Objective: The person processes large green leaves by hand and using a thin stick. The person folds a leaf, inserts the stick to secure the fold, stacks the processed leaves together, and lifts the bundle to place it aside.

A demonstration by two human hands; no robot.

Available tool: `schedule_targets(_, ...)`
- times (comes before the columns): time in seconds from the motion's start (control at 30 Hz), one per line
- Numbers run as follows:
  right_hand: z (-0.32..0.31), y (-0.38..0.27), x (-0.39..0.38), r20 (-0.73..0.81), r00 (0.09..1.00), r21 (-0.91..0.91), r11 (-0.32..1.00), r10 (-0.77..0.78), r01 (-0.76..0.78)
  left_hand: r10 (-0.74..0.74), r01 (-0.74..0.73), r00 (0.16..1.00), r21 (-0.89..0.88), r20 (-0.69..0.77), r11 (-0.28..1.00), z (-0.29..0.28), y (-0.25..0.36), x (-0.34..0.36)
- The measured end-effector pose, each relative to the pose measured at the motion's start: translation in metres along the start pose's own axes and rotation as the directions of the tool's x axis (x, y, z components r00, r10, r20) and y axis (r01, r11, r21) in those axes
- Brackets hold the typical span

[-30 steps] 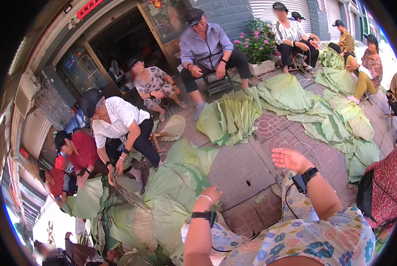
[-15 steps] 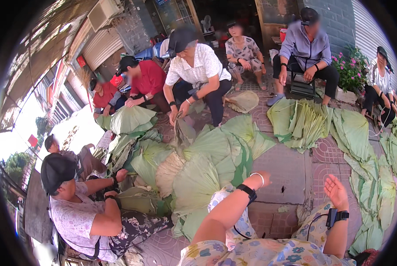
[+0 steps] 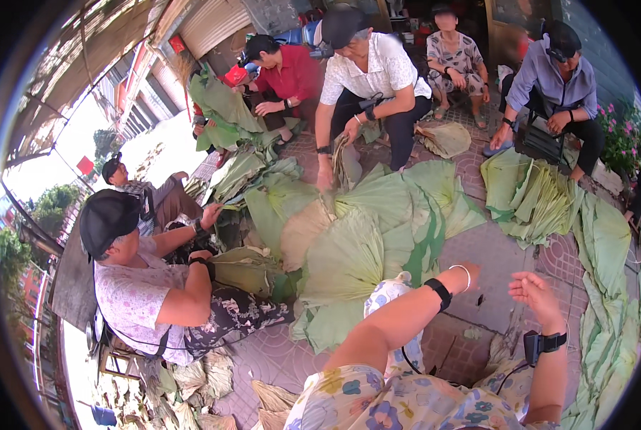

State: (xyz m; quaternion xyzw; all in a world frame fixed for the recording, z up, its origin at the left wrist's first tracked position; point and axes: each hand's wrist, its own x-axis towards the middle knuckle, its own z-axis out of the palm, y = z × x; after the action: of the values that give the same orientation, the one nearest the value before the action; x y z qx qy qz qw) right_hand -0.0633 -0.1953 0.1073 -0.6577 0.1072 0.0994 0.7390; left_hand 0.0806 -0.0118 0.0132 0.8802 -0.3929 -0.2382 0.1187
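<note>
My left hand point(image 3: 472, 275) reaches forward over the paving, with a white bangle and a black wrist strap behind it. Its fingers are mostly hidden by the hand itself. To its right, my right hand point(image 3: 537, 294) hovers with loosely bent fingers apart, and nothing shows in it. The hands are apart, above bare tiles. Nearest on the left lie large flattened green leaves point(image 3: 345, 261), spread and overlapping, one of them brownish point(image 3: 302, 233). A pile of folded green leaves point(image 3: 535, 201) rests ahead of my right hand, and a long row of leaves point(image 3: 603, 279) runs down the right side.
A person in a floral shirt point(image 3: 141, 287) sits close on my left with leaves at the lap. Across the leaves, a person in a white shirt point(image 3: 378, 72) bends over, gripping folded leaves. Others sit around. Dry brown leaves point(image 3: 206, 376) lie at the lower left; pink flowers point(image 3: 618, 132) stand far right.
The view has swung left, so the scene sits farther right. My hands have drawn closer together, and my right hand's fingers are more bent. At the far left a person's leaf is now raised.
</note>
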Motion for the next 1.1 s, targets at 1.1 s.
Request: schedule_targets(1.1, -0.003, 0.073, 0.068, 0.231, 0.963, -0.625, 0.78, 0.141, 0.035, 0.114, -0.122, 0.964, 0.017, 0.241, 0.992, -0.004, 0.049, 0.038)
